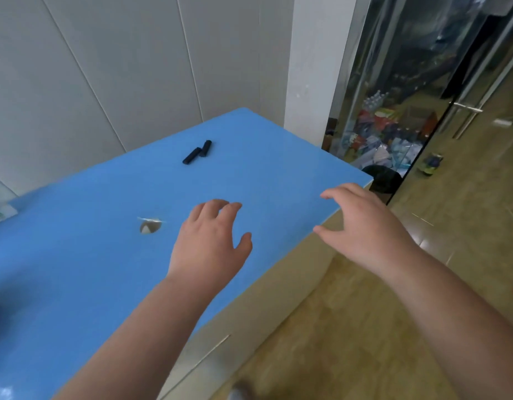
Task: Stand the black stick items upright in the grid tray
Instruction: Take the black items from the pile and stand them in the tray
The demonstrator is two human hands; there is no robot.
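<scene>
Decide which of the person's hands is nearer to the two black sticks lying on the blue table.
Left. The left hand hovers over the table, just below the black sticks; the right hand hangs over the table's right edge, farther off.

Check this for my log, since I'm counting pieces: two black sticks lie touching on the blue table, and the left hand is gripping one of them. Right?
Not quite. The head view shows the left hand gripping nothing; it is open over the blue table, well short of the sticks. The two black sticks do lie touching on the table, farther from the person.
</scene>
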